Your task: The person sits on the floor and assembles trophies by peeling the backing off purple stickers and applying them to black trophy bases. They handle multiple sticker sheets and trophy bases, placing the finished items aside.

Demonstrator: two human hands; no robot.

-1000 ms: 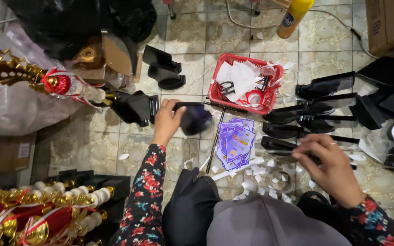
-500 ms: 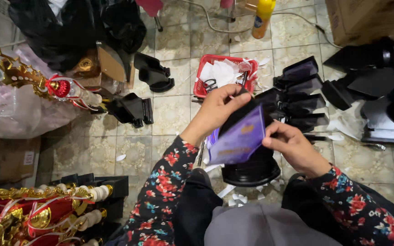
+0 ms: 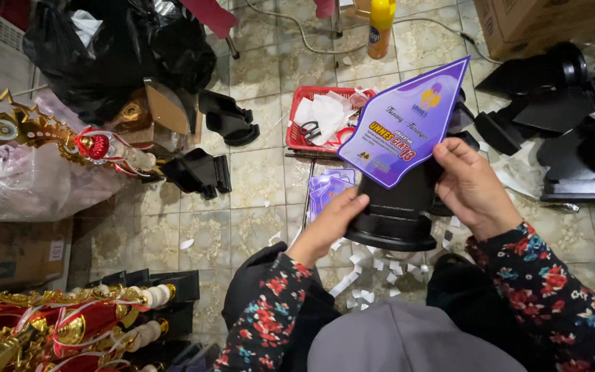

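1. Holding a black trophy base above the tiled floor, the left hand grips its lower rim with fingers curled under it.
2. The right hand pinches the lower edge of a purple pointed plaque, thumb across its face, keeping it upright against the base.
3. Half a second ago the plaque lay lower and flatter between both hands; now it stands raised and tilted, its printed face turned to the camera, which suggests it is being lined up with the base.
4. A red basket with scissors sits just behind, more purple plaques on the floor beneath.
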